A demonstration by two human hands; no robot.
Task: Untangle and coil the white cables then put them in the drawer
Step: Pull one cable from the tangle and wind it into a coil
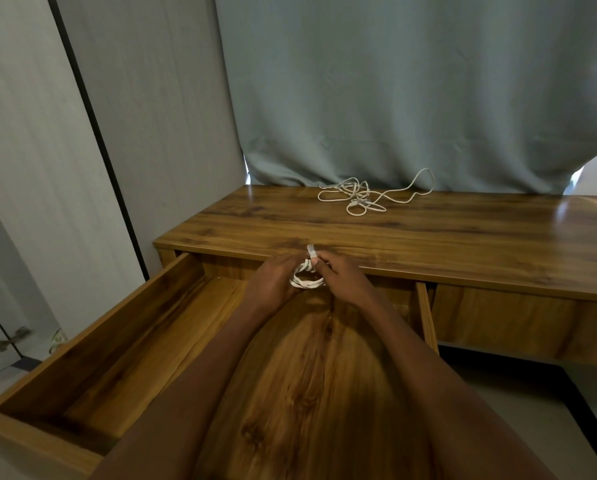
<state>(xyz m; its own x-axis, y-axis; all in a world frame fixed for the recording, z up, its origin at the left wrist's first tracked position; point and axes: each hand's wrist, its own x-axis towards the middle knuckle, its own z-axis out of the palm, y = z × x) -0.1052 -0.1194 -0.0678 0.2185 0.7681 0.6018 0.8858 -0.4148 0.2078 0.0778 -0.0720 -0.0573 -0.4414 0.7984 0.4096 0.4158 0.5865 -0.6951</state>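
Note:
A small coiled white cable [306, 280] hangs between both hands, over the back of the open wooden drawer [172, 327]. My left hand [273, 282] grips the coil's left side. My right hand [342, 277] pinches the cable near its plug [311, 250], which sticks up above the fingers. A second white cable [361, 195] lies tangled in loose loops on the wooden desk top [463, 233], near its far edge by the curtain.
A grey-green curtain [411, 91] hangs behind the desk. A pale wardrobe panel [82, 133] stands to the left, close to the drawer's side wall. A shut drawer front [519, 323] sits to the right of the open drawer.

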